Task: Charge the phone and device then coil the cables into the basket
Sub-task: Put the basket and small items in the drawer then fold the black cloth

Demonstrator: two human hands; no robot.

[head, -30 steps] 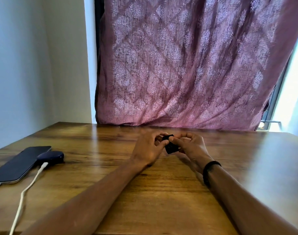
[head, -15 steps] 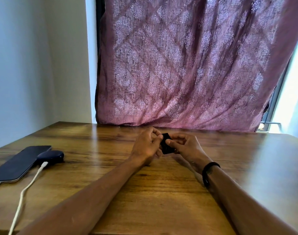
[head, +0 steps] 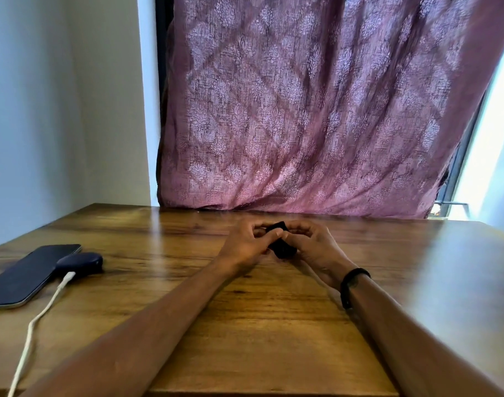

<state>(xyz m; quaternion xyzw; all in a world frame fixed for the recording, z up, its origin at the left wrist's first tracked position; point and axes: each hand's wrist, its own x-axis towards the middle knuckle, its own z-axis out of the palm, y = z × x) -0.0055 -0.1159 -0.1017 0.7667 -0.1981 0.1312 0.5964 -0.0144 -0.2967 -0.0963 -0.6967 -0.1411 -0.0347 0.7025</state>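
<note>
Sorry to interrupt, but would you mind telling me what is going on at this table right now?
A person sits at a wooden table, with the left hand and right hand both gripping a small black object between their fingers; what it is cannot be told. Off to the left, a dark phone lies flat, and beside it a small dark blue device has a white cable plugged in. No basket is in view.
</note>
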